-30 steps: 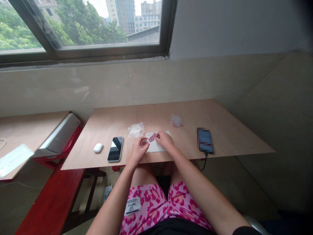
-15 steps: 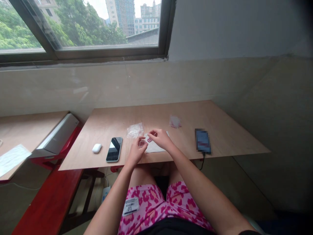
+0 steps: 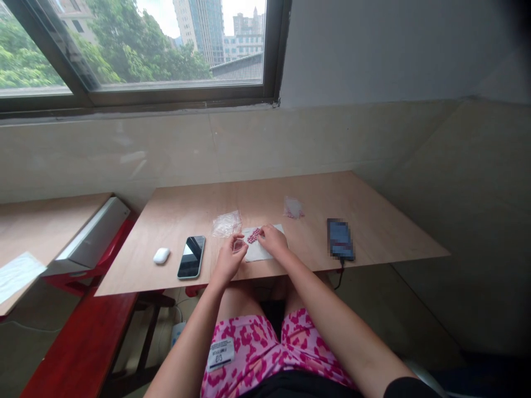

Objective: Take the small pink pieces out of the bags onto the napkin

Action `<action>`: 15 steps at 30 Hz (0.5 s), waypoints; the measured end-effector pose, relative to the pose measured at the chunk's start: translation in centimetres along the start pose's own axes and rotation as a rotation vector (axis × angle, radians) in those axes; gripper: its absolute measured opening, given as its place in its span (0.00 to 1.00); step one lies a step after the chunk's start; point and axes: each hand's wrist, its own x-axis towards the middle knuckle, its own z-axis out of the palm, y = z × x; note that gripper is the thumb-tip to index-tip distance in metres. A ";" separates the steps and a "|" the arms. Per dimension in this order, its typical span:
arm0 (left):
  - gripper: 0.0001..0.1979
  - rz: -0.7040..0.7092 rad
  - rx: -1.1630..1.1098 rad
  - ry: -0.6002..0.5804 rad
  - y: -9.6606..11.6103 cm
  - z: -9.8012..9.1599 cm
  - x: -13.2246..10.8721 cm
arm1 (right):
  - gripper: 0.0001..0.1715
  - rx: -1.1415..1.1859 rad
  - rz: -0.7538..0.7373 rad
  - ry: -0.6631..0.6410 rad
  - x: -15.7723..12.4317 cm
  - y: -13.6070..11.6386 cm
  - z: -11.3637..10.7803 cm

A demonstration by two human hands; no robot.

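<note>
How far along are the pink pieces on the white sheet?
Done, it seems: a clear plastic bag lies aside, empty-looking. In hand: the left hand holds a small clear piece; the right hand touches the pink pieces on the white sheet. Remaining: those pieces, plus a small bag with pink contents.
</note>
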 end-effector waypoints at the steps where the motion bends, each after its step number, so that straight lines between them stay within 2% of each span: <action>1: 0.14 -0.002 0.002 -0.001 0.1 0.0 0.0 | 0.05 0.018 -0.001 0.001 0.1 -0.1 -0.3; 3: 0.14 -0.005 0.009 0.000 0.3 0.0 -0.1 | 0.07 0.082 0.002 0.027 0.2 -0.4 -1.2; 6: 0.14 -0.008 0.020 0.002 0.6 0.0 -0.2 | 0.11 0.373 -0.026 0.105 -0.3 -1.9 -2.9; 8: 0.15 -0.005 0.008 0.000 0.7 0.1 -0.2 | 0.12 0.546 -0.119 0.064 -1.1 -3.3 -4.1; 11: 0.16 0.008 -0.020 -0.009 1.0 0.3 -0.4 | 0.09 0.510 -0.274 -0.069 -2.1 -5.0 -5.5; 15: 0.21 -0.026 -0.096 -0.059 1.8 0.3 -0.7 | 0.09 0.486 -0.206 -0.022 -3.1 -4.8 -6.6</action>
